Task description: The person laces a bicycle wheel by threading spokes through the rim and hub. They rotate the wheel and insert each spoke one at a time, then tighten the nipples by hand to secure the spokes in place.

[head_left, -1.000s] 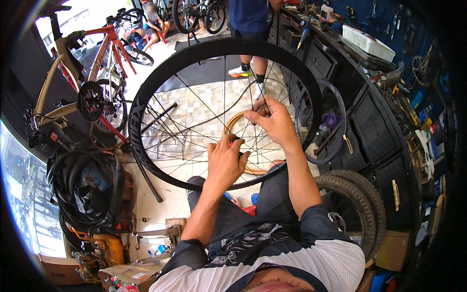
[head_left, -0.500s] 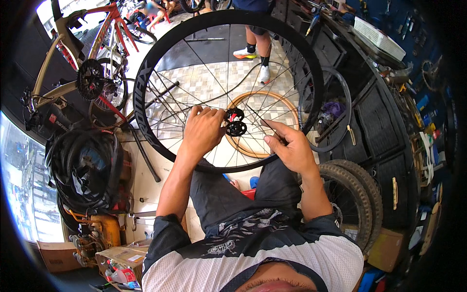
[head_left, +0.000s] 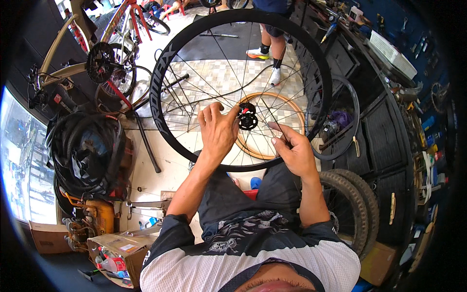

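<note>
The left hand (head_left: 217, 127) is near the middle of my view, its back toward me and its fingers bent, their tips against or just beside the black hub (head_left: 248, 120). From here I can't tell whether they grip it. The right hand (head_left: 294, 151), a little to the right and lower, is partly open: I can see the thumb and forefinger apart at the spokes, but not whether a spoke is held between them.

The spoked wheel (head_left: 243, 16) with a deep black rim fills the upper centre, pale lettering down its left side; its lower edge passes in front of the person's dark trousers (head_left: 226, 192). Through the spokes I make out a tan ring (head_left: 302, 119) lying on the floor.

At the top, right of centre, a second person (head_left: 277, 46) stands in dark shorts and light shoes, face out of frame. In the upper left I have a bicycle frame (head_left: 58, 46) with a dark chainring; at left centre, a heap of black tubing (head_left: 87, 155). Lower left holds a cardboard box (head_left: 136, 255) with a bottle in it. On the right I see knobbly tyres (head_left: 362, 209) beside black drawers (head_left: 369, 146), and a white basket (head_left: 391, 53) above.
</note>
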The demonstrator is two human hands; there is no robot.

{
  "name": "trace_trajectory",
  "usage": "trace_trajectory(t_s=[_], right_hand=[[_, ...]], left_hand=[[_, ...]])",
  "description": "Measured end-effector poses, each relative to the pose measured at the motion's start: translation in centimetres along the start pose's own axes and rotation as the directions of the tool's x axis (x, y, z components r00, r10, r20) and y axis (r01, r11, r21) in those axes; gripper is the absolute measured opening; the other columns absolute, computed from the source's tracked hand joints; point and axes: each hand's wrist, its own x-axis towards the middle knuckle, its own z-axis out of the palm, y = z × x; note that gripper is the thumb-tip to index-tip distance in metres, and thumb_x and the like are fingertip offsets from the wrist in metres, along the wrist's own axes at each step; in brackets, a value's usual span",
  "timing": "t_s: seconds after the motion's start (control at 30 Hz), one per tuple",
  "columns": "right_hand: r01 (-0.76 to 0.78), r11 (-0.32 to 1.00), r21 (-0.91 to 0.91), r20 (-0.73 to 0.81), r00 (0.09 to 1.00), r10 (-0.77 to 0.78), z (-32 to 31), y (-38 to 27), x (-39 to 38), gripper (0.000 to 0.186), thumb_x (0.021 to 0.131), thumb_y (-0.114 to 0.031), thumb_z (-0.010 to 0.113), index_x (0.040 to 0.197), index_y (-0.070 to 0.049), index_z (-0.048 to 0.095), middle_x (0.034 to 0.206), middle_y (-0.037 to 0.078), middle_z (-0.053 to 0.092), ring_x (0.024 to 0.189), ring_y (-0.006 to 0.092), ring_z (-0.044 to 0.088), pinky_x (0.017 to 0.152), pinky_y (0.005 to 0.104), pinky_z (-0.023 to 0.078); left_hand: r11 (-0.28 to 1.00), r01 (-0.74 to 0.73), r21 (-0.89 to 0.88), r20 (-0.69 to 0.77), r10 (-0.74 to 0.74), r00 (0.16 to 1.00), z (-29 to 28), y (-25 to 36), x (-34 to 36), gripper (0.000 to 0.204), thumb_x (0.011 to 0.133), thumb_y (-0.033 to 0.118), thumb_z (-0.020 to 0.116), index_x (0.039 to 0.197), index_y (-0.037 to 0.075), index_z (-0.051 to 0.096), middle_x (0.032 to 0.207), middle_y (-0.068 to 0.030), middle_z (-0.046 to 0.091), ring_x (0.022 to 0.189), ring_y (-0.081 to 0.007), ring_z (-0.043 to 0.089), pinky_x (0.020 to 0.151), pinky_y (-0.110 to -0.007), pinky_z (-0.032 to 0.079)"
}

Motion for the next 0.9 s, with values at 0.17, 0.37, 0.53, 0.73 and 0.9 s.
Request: trace_trajectory(t_s=[0.17, 0.37, 0.53, 0.73, 0.9], right_hand=[[0.002, 1.0, -0.022, 0.016, 1.0, -0.002, -0.1, 0.5, 0.1, 0.041, 0.103, -0.006, 0.065, 0.144, 0.001, 0.064, 0.076, -0.005, 0.058, 0.066, 0.0029, 0.05, 0.061, 0.0223, 0.041], [-0.011, 1.0, -0.019, 0.023, 1.0, 0.011, 0.3, 0.3, 0.2, 0.041, 0.103, -0.004, 0.064, 0.144, 0.001, 0.064, 0.074, -0.005, 0.058, 0.065, 0.003, 0.05, 0.061, 0.0223, 0.041], [0.01, 0.998, -0.062, 0.025, 1.0, -0.009, 0.4, 0.4, 0.5, 0.042, 0.103, -0.004, 0.064, 0.145, 0.001, 0.063, 0.072, -0.005, 0.057, 0.065, 0.0031, 0.049, 0.061, 0.0229, 0.041], [-0.016, 0.999, -0.031, 0.036, 0.999, 0.017, 0.6, 0.5, 0.7, 0.042, 0.103, -0.005, 0.064, 0.144, 0.001, 0.063, 0.073, -0.004, 0.058, 0.065, 0.0037, 0.049, 0.062, 0.0233, 0.042], [-0.037, 0.999, -0.011, 0.062, 0.997, 0.037, 0.6, 0.4, 0.7, 0.041, 0.103, -0.006, 0.063, 0.143, 0.003, 0.063, 0.075, -0.004, 0.058, 0.066, 0.0035, 0.05, 0.062, 0.0227, 0.042]], left_hand=[[0.991, 0.035, -0.126, 0.045, -0.03, 0.999, 1.5, -0.1, -0.8, 0.051, 0.09, 0.016, 0.076, 0.139, 0.014, 0.062, 0.107, -0.0144, 0.063, 0.104, -0.0344, 0.06, 0.093, -0.047, 0.042], [0.961, 0.028, -0.274, 0.047, -0.016, 0.999, 2.9, -1.0, -1.0, 0.055, 0.093, 0.014, 0.074, 0.143, 0.007, 0.053, 0.1, -0.0134, 0.072, 0.097, -0.0329, 0.068, 0.094, -0.046, 0.045], [0.857, 0.048, -0.514, -0.166, -0.154, 0.974, 4.1, -1.1, -1.7, 0.045, 0.094, 0.011, 0.072, 0.135, 0.006, 0.054, 0.1, -0.0124, 0.076, 0.093, -0.0338, 0.07, 0.095, -0.044, 0.046], [0.89, 0.144, -0.432, -0.004, -0.162, 0.987, 3.5, -1.5, -1.2, 0.016, 0.094, 0.016, 0.074, 0.105, 0.004, 0.071, 0.096, -0.0132, 0.079, 0.09, -0.0365, 0.072, 0.093, -0.046, 0.05], [0.837, 0.273, -0.474, 0.147, -0.231, 0.962, 2.6, -2.0, 0.0, 0.028, 0.094, 0.022, 0.073, 0.117, 0.005, 0.075, 0.095, -0.0109, 0.081, 0.082, -0.036, 0.074, 0.089, -0.046, 0.054]])
